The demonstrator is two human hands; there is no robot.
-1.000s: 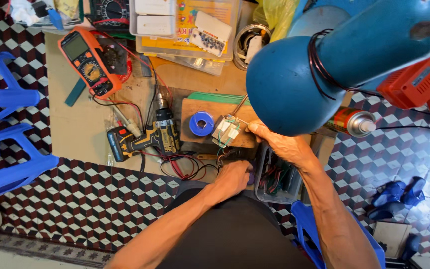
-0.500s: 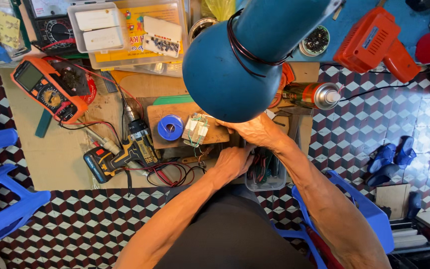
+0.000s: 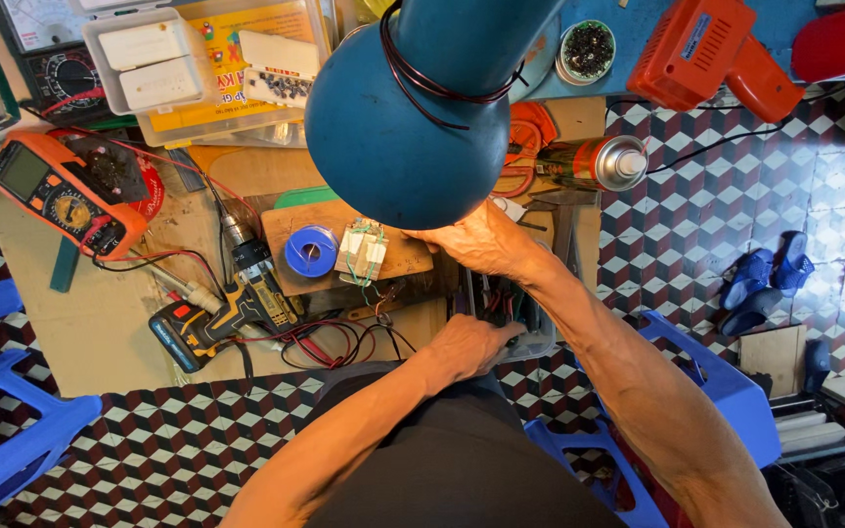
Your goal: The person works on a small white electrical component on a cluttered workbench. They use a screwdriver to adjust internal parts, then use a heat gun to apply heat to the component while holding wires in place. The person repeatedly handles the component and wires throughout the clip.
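1. Both hands sit mid-frame: my right hand (image 3: pixel 481 240) rests flat, fingers loosely spread, on the wooden board (image 3: pixel 403 256), holding nothing.
2. My left hand (image 3: pixel 466 344) reaches into the tool tray (image 3: pixel 538 342); its grip is hidden.
3. Left of my right hand, the small white part (image 3: pixel 362 251) lies on the board.

We see an orange multimeter (image 3: pixel 56 191) at the tabletop's left, its small grey-green screen (image 3: pixel 23 171) near its upper end. At the top lies a yellow printed package (image 3: pixel 232 64) under clear plastic boxes. Right of centre, a red spray can (image 3: pixel 594 161) lies on its side.
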